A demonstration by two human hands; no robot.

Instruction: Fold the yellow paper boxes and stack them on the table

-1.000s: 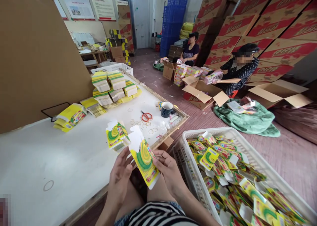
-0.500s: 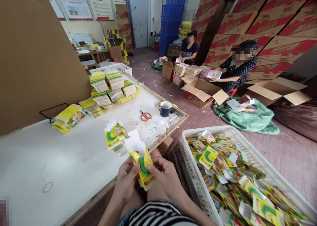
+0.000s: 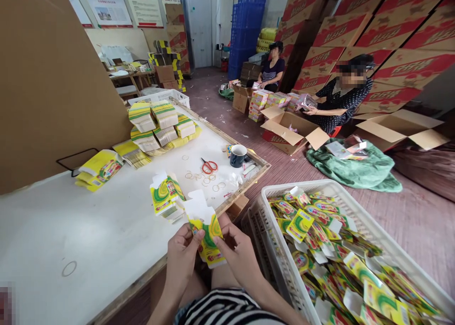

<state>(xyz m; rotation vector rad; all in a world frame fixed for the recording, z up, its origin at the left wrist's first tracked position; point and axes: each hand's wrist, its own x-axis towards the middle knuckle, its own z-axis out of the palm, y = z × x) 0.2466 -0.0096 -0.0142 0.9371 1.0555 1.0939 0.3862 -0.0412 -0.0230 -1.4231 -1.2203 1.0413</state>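
Note:
Between my two hands is a yellow and green printed carton (image 3: 207,237) with white flaps standing up at its far end. My left hand (image 3: 183,249) pinches its left edge, thumb on the printed face. On the right edge, my right hand (image 3: 236,249) grips it the same way, its other fingers partly hidden behind the card. Just beyond, a small stack of similar cartons (image 3: 165,194) lies on the white table (image 3: 106,239). To my right stands a white plastic crate (image 3: 341,192) heaped with flat printed cartons (image 3: 320,235).
Bundled carton stacks (image 3: 156,125) sit at the table's far side. Red-handled scissors (image 3: 209,166), rubber bands (image 3: 218,186) and a dark mug (image 3: 237,156) lie nearer the corner. Two people sit beyond, by an open cardboard box (image 3: 289,133) and a green cloth bag (image 3: 373,168).
The carton in my hands has shifted slightly, and its white flaps look more spread. The nearer seated person has tilted and moved the pack they hold.

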